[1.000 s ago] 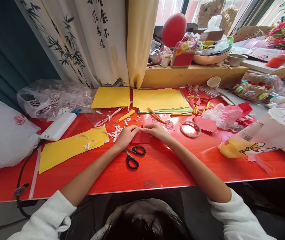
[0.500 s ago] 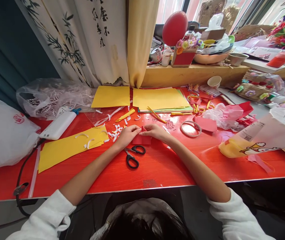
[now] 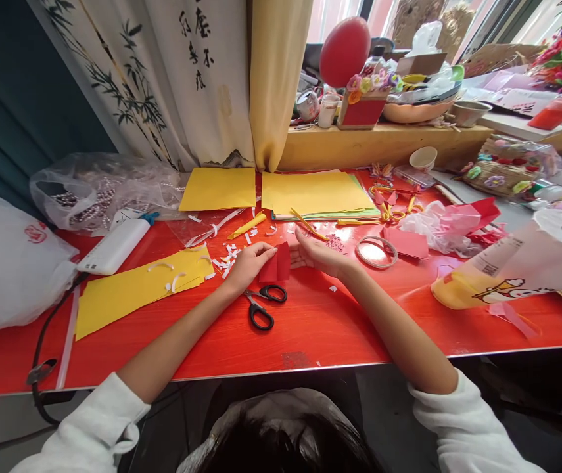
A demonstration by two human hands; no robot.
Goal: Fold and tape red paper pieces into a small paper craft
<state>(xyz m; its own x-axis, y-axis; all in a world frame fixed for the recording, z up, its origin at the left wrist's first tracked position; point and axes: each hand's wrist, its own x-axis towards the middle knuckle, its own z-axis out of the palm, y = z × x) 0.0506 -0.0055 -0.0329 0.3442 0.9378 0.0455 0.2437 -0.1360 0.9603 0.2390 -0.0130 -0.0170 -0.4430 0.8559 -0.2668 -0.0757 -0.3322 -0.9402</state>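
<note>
A small folded piece of red paper [image 3: 275, 266] is pinched at its upper left by my left hand [image 3: 252, 264], the fold standing up a little. My right hand [image 3: 317, 255] lies just right of the paper, fingers stretched out and apart, holding nothing. Below the paper, black-handled scissors [image 3: 263, 305] rest on the red table, their blades partly under my left hand. White paper scraps [image 3: 226, 259] are scattered left of my left hand. A roll of clear tape [image 3: 376, 252] lies to the right of my right hand.
Yellow sheets [image 3: 315, 194] lie at the back, and yellow strips [image 3: 137, 289] at the left. A tilted drink cup [image 3: 507, 266] stands at the right. A white power bank [image 3: 116, 246] and a white plastic bag [image 3: 9, 263] are on the left. Red paper pieces [image 3: 406, 243] lie beyond the tape.
My right hand has let go of the red paper, opened and moved slightly right. The paper, still in my left hand, has partly unfolded and shows more of its face.
</note>
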